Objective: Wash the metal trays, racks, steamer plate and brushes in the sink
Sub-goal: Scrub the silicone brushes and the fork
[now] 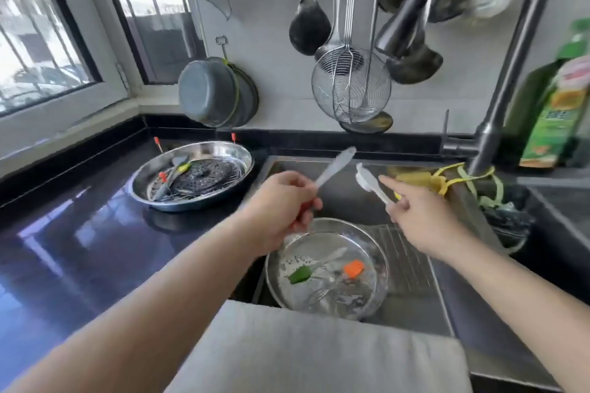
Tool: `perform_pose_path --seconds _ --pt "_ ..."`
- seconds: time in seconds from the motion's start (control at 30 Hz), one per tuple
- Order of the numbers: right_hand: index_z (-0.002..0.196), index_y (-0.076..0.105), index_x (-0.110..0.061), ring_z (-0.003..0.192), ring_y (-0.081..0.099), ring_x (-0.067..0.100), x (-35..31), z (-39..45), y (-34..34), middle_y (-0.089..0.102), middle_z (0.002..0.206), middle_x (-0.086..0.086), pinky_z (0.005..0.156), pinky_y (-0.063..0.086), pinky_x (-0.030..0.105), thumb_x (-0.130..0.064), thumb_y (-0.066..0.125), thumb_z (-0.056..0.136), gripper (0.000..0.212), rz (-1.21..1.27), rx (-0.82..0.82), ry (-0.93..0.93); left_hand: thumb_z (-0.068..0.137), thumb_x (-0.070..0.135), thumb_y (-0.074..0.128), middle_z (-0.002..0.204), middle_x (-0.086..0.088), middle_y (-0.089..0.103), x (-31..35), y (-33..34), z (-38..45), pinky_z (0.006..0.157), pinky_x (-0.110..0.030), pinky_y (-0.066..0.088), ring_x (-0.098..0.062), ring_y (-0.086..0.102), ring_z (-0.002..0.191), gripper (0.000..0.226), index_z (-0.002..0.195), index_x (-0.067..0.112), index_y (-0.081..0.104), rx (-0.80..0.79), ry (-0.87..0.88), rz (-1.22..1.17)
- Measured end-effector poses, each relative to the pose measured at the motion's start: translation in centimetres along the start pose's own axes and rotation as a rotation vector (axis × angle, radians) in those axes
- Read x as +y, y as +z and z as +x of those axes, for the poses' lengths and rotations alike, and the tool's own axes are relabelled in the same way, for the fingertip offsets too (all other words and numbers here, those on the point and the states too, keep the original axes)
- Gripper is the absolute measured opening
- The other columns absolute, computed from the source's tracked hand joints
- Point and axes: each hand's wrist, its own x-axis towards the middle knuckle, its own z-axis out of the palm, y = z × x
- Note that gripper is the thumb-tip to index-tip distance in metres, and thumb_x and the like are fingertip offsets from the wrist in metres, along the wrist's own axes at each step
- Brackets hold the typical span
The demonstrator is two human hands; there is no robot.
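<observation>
My left hand (284, 207) grips a silicone brush with a clear handle (335, 166) that points up and to the right above the sink (415, 284). My right hand (415, 217) holds a white scrubbing brush (367, 180), index finger stretched out along it. Below both hands a round metal tray (325, 268) lies in the sink; a green brush (301, 276) and an orange brush (353, 269) rest in it. A wire rack (405, 252) lies under the tray's right side. On the counter to the left, another round tray (191, 175) holds a perforated steamer plate (204, 177) and tongs.
A dark faucet (507, 86) arches over the sink's right side. Ladles and wire skimmers (351, 86) hang on the back wall. A green bottle (555, 99) stands at the right. A pot lid (210, 92) leans against the wall. The black counter (79, 233) spreads to the left.
</observation>
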Motion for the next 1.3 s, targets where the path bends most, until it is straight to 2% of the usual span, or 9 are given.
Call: perform_pose_path --seconds 0.13,0.3,0.4,0.53,0.6,0.73,0.83,1.2,1.3 --pt "0.151 0.034 -0.052 0.052 0.031 0.011 3.1 -2.3 0.5 0.041 0.065 -0.002 0.047 0.03 0.02 -0.015 0.049 0.105 0.06 0.068 0.039 -0.006 0.106 0.003 0.051 0.073 -0.004 0.064 -5.5 5.1 1.7 0.048 -0.016 0.042 -0.009 0.05 0.054 0.016 0.096 0.006 0.063 -0.076 -0.214 -0.316" --pt "0.151 0.027 -0.057 0.075 0.05 0.023 4.1 -1.5 -0.1 0.057 0.092 -0.004 0.065 0.047 0.038 -0.023 0.045 0.105 0.061 -0.152 0.172 -0.005 0.104 -0.002 0.055 0.089 -0.015 0.071 -6.6 5.3 3.0 0.068 -0.024 0.061 -0.018 0.072 0.072 0.015 0.108 -0.008 0.067 0.023 -0.117 -0.51" --pt "0.149 0.028 -0.062 0.082 0.051 0.022 3.2 -1.3 0.0 0.064 0.112 0.001 0.07 0.045 0.035 -0.02 0.047 0.105 0.063 -0.164 0.159 -0.032 0.102 -0.006 0.054 0.099 -0.021 0.074 -6.9 5.1 3.1 0.079 -0.03 0.064 -0.026 0.077 0.09 0.017 0.114 -0.012 0.064 0.017 -0.164 -0.566" --pt "0.129 0.01 -0.086 0.081 0.056 0.018 0.7 -3.7 1.8 0.059 0.095 -0.008 0.071 0.053 0.044 -0.013 0.051 0.102 0.088 -0.133 0.014 -0.284 0.105 -0.008 0.046 0.114 -0.02 0.075 -6.7 5.4 2.9 0.094 -0.033 0.06 -0.027 0.073 0.112 0.026 0.124 -0.008 0.064 -0.095 -0.059 -0.529" --pt "0.138 0.005 -0.08 0.078 0.053 0.016 0.9 -4.2 2.5 0.05 0.086 -0.009 0.068 0.052 0.044 -0.015 0.048 0.104 0.085 -0.194 -0.072 -0.303 0.104 -0.011 0.039 0.117 -0.019 0.073 -6.5 5.4 2.7 0.101 -0.033 0.057 -0.026 0.069 0.116 0.034 0.124 -0.008 0.066 -0.164 0.019 -0.5" --pt "0.148 0.03 -0.059 0.076 0.052 0.016 1.9 -2.9 1.7 0.049 0.083 -0.009 0.065 0.051 0.045 -0.018 0.05 0.104 0.064 -0.242 0.047 -0.278 0.101 -0.016 0.038 0.121 -0.017 0.072 -6.3 5.6 2.5 0.106 -0.035 0.053 -0.025 0.067 0.119 0.042 0.129 -0.003 0.066 -0.202 0.033 -0.564" --pt "0.148 0.04 -0.052 0.072 0.053 0.016 1.5 -4.0 2.2 0.047 0.081 -0.012 0.057 0.05 0.044 -0.014 0.051 0.102 0.061 -0.22 -0.008 -0.381 0.098 -0.022 0.035 0.125 -0.022 0.07 -6.1 5.7 2.3 0.103 -0.036 0.056 -0.03 0.066 0.124 0.044 0.127 -0.006 0.063 -0.203 0.011 -0.636" --pt "0.146 0.045 -0.048 0.07 0.053 0.018 2.2 -2.9 1.5 0.05 0.081 -0.008 0.057 0.051 0.047 -0.016 0.053 0.102 0.055 -0.282 0.084 -0.318 0.09 -0.029 0.03 0.128 -0.028 0.067 -5.8 5.5 2.2 0.1 -0.033 0.057 -0.028 0.066 0.119 0.058 0.13 -0.007 0.065 -0.22 -0.015 -0.68" --pt "0.145 0.048 -0.045 0.069 0.051 0.016 1.5 -4.3 2.0 0.047 0.081 -0.01 0.054 0.049 0.043 -0.011 0.054 0.101 0.056 -0.235 -0.03 -0.433 0.09 -0.029 0.032 0.126 -0.025 0.069 -5.8 5.7 2.2 0.101 -0.035 0.056 -0.032 0.067 0.122 0.055 0.131 -0.008 0.062 -0.196 -0.025 -0.689"
